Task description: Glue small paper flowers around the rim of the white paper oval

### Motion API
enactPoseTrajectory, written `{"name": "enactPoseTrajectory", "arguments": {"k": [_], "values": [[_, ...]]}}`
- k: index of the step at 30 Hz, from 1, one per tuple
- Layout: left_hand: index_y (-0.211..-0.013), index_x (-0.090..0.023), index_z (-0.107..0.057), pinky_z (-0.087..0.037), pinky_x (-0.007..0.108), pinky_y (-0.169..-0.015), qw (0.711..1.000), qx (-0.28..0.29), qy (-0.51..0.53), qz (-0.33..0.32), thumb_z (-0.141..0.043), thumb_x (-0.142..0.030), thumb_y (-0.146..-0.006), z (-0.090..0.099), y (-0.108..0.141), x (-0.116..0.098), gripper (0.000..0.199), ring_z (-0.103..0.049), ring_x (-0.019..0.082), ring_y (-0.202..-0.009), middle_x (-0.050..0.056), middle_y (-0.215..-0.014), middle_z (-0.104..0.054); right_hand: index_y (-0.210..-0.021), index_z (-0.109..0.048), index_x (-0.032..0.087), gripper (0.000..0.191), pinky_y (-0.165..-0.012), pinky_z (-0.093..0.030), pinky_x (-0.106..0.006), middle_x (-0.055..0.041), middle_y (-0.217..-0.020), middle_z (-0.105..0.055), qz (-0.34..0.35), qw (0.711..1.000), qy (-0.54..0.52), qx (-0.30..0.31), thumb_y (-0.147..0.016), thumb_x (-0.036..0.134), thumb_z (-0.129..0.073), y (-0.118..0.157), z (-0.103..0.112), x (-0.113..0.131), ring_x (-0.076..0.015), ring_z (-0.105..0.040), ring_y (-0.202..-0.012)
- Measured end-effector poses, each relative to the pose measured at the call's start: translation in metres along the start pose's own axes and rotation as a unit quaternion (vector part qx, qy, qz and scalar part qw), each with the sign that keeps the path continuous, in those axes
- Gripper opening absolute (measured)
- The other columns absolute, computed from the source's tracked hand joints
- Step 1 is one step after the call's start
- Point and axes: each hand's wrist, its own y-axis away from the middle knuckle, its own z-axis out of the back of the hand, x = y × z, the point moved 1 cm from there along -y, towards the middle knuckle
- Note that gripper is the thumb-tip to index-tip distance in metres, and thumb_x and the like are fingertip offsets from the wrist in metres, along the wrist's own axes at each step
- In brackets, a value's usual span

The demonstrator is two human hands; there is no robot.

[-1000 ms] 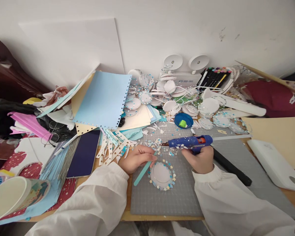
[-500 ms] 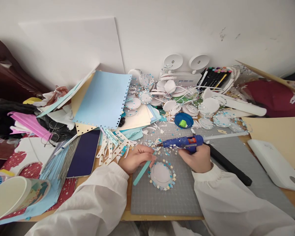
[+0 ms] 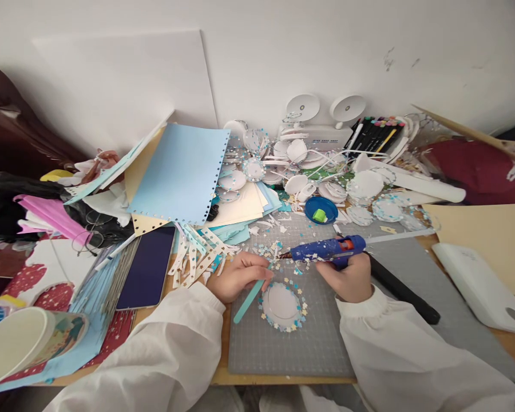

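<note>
My left hand (image 3: 240,276) is closed on a pair of light teal tweezers (image 3: 249,303), whose tips point up toward loose paper stars. In my right hand (image 3: 351,279) is a blue glue gun (image 3: 326,249), its nozzle pointing left, close to the tweezers' tips. Below and between the hands, a white disc (image 3: 282,305) ringed with small blue, white and cream stars lies on the grey cutting mat (image 3: 292,357). What the tweezers' tips hold, if anything, is too small to tell.
A blue dish (image 3: 321,210) with a green piece stands behind the glue gun. White discs pile up at the back. Left are a phone (image 3: 146,269) and a paper cup (image 3: 19,343); a black rod (image 3: 401,289) and white device (image 3: 480,286) lie right.
My right hand has moved the glue gun slightly to the right, drawing its nozzle back from the tweezers' tips. My left hand has barely moved.
</note>
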Motion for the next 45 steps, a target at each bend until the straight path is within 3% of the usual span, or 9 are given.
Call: {"name": "enactPoseTrajectory", "arguments": {"k": [25,32,39,45], "values": [[-0.049,-0.013,-0.055,-0.015,0.027,-0.045,1.000,0.005,0.018,-0.007,-0.059,-0.028,-0.075,-0.0003,-0.0007,0.0011,0.030,-0.024,0.008,-0.041,-0.005,-0.039,-0.026,-0.045,-0.044,0.020,0.023,-0.042,-0.039,-0.024,0.0048,-0.036,-0.042,0.029,1.000,0.008,-0.003,-0.063,0.024,-0.058,-0.0011,0.0007,0.0017,-0.0107,-0.041,-0.038],[-0.051,-0.013,-0.056,-0.015,0.028,-0.046,1.000,0.005,0.016,-0.005,-0.058,-0.028,-0.076,0.0014,-0.0004,0.0051,0.029,-0.026,0.009,-0.042,-0.004,-0.040,-0.029,-0.047,-0.047,0.020,0.021,-0.042,-0.040,-0.025,0.0044,-0.038,-0.046,0.054,0.998,0.026,-0.031,-0.062,0.021,-0.061,0.0000,0.0003,-0.0010,-0.0113,-0.044,-0.036],[-0.050,-0.013,-0.056,-0.016,0.027,-0.046,1.000,0.000,0.007,-0.013,-0.058,-0.028,-0.077,0.0011,0.0003,0.0050,0.030,-0.026,0.009,-0.043,-0.004,-0.041,-0.030,-0.041,-0.040,0.021,0.032,-0.041,-0.034,-0.025,0.0047,-0.036,-0.039,0.009,0.999,0.008,-0.045,-0.064,0.017,-0.062,0.0014,0.0003,-0.0038,-0.0098,-0.038,-0.038],[-0.049,-0.013,-0.055,-0.020,0.026,-0.047,1.000,0.006,0.007,-0.017,-0.058,-0.027,-0.077,0.0013,0.0001,0.0049,0.032,-0.032,0.008,-0.045,-0.002,-0.045,-0.042,-0.045,-0.044,0.021,0.027,-0.044,-0.038,-0.025,0.0055,-0.038,-0.041,0.003,0.999,-0.026,-0.045,-0.062,0.014,-0.063,0.0041,-0.0055,-0.0056,-0.0109,-0.041,-0.039]]}}
